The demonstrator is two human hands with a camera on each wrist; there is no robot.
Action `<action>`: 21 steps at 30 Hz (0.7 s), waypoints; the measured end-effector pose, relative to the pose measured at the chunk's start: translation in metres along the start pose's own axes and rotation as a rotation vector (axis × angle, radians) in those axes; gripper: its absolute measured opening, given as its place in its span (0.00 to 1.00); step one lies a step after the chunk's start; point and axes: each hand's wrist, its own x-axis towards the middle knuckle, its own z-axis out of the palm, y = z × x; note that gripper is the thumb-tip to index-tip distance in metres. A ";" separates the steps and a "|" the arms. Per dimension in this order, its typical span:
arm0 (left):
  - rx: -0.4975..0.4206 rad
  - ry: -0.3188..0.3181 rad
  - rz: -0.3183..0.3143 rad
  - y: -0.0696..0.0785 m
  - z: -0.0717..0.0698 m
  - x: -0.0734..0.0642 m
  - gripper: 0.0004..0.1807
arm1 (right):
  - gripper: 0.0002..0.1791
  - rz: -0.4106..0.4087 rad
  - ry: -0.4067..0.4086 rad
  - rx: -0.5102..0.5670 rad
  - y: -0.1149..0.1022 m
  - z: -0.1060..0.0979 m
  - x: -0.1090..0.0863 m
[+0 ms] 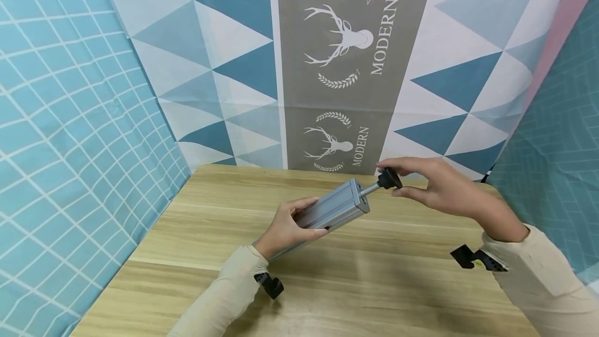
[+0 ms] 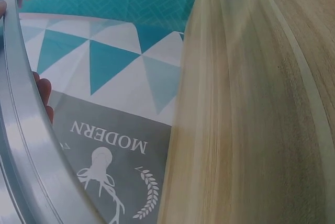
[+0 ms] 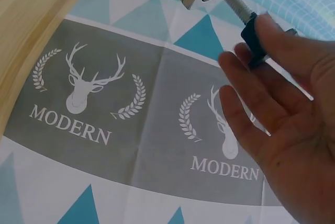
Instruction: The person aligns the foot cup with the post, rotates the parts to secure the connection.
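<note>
A silver aluminium profile (image 1: 334,204) lies slantwise in my left hand (image 1: 286,229), raised at its far end, fingers on one side and thumb on the other. From its end plate sticks a threaded rod (image 3: 235,1) carrying a black levelling foot (image 1: 389,178). My right hand (image 1: 437,187) pinches that foot between thumb and fingers; in the right wrist view the thumb lies over the foot (image 3: 255,38) while other fingers extend beneath. In the left wrist view the profile (image 2: 23,124) fills the left edge, with fingertips (image 2: 44,90) showing behind it. The profile's near end is hidden by my left forearm.
A wood-grain table (image 1: 374,274) spreads below both hands. Behind it hangs a patterned cloth (image 1: 327,82) with deer heads and triangles. Blue gridded cloth (image 1: 61,118) covers the left side, teal cloth (image 1: 557,160) the right. Black mounts (image 1: 270,285) sit on both wrists.
</note>
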 end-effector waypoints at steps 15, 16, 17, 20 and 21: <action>0.012 -0.020 0.021 0.012 0.001 -0.003 0.33 | 0.14 0.391 -0.036 0.087 -0.007 0.001 0.001; 0.014 -0.016 0.016 0.013 0.001 -0.003 0.33 | 0.16 0.385 -0.037 0.091 -0.006 0.001 0.000; 0.016 -0.012 0.011 0.013 0.001 -0.003 0.32 | 0.20 0.374 -0.038 0.090 -0.005 0.000 0.000; 0.017 -0.002 0.001 0.014 0.000 -0.003 0.32 | 0.32 0.301 -0.037 0.083 -0.002 -0.001 -0.003; 0.016 -0.001 0.000 0.015 -0.001 -0.003 0.32 | 0.35 0.262 -0.031 0.081 -0.001 -0.001 -0.003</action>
